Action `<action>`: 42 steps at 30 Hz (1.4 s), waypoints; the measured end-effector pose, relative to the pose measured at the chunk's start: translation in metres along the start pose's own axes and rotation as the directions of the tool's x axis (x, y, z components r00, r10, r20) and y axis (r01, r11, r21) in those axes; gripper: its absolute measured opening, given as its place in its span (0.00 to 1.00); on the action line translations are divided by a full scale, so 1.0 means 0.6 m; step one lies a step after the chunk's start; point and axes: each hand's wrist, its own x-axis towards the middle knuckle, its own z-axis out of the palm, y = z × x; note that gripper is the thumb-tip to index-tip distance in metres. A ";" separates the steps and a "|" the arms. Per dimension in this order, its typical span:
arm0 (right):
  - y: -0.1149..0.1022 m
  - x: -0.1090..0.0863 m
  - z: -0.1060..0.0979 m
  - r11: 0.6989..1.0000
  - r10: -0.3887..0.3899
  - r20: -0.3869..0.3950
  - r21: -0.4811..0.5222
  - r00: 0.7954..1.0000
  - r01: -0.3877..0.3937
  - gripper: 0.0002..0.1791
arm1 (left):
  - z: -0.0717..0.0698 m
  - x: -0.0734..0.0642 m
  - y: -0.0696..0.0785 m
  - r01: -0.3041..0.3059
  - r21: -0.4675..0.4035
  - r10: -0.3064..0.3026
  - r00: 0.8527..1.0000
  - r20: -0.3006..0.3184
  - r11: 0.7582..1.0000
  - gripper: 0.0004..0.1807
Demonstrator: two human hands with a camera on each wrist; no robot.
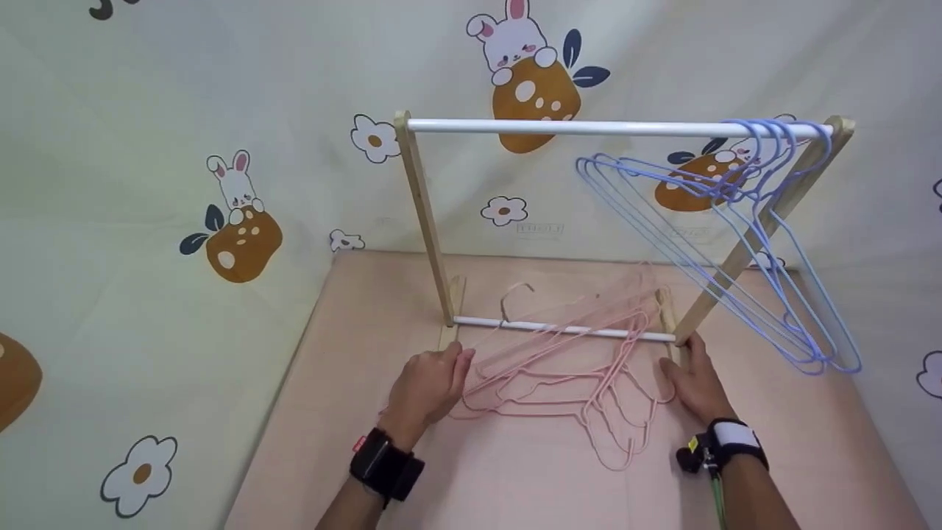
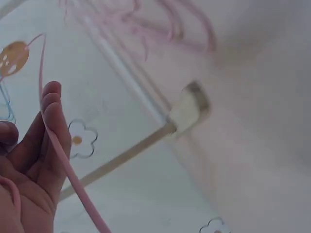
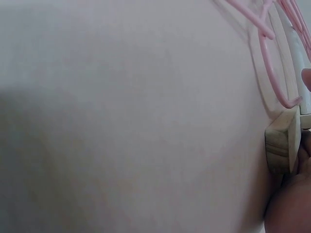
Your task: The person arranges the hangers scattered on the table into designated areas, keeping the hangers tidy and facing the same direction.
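Note:
My left hand (image 1: 427, 386) grips a pink hanger (image 2: 73, 179), with fingers curled by its wire in the left wrist view. The hanger is blurred in the head view, its hook (image 1: 503, 305) pointing up before the lower white bar (image 1: 559, 329). At the right, my right hand (image 1: 699, 383) holds the wooden foot (image 3: 279, 145) of a small clothes rack, thumb on the near side. Several pink hangers (image 1: 544, 403) lie in a loose pile between the hands. From the rack's top rail (image 1: 559, 128), several blue hangers (image 1: 725, 193) hang at the right end.
The rack's left wooden post (image 1: 427, 221) and left foot (image 2: 187, 111) stand just beyond my left hand. A pale pink surface (image 1: 530, 486) lies under everything. Behind and to the left rises a cloth backdrop (image 1: 294, 110) printed with rabbits and flowers.

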 end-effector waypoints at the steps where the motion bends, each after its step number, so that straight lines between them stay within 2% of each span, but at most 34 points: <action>1: 0.000 0.000 0.000 1.000 0.003 0.001 0.000 1.000 -0.003 0.50 | -0.010 0.008 -0.003 0.016 0.002 -0.016 1.000 -0.011 1.000 0.18; 9: 0.005 0.000 0.001 1.000 -0.010 -0.002 0.023 1.000 0.010 0.49 | -0.084 0.068 -0.019 0.128 0.034 -0.123 0.984 -0.126 0.991 0.19; 15: 0.007 0.002 0.001 0.999 -0.034 -0.003 0.040 0.999 0.034 0.47 | -0.122 0.095 -0.024 0.138 0.042 -0.126 0.970 -0.209 0.990 0.19; 20: 0.006 0.001 0.003 0.997 -0.059 -0.010 0.045 0.998 0.060 0.47 | -0.148 0.109 -0.022 0.175 0.015 -0.167 0.959 -0.228 0.984 0.23; 23: 0.006 0.001 0.003 0.996 -0.085 -0.026 0.027 0.996 0.085 0.46 | -0.162 0.119 -0.019 0.182 0.016 -0.172 0.950 -0.259 0.983 0.24; 27: 0.004 0.001 0.002 0.994 -0.111 -0.046 0.001 0.993 0.111 0.46 | -0.181 0.135 -0.016 0.166 0.041 -0.145 0.940 -0.310 0.985 0.23; 31: 0.001 -0.001 0.002 0.996 -0.090 -0.037 0.000 0.995 0.090 0.47 | -0.200 0.150 -0.012 0.164 0.079 -0.128 0.931 -0.343 0.983 0.22; 36: 0.002 0.001 0.002 0.996 -0.084 -0.036 -0.001 0.996 0.084 0.47 | -0.219 0.167 -0.005 0.189 0.087 -0.148 0.926 -0.347 0.978 0.23; 42: 0.004 0.002 0.004 0.998 -0.055 -0.026 0.005 0.998 0.056 0.48 | -0.221 0.175 -0.003 0.209 0.086 -0.169 0.927 -0.336 0.974 0.24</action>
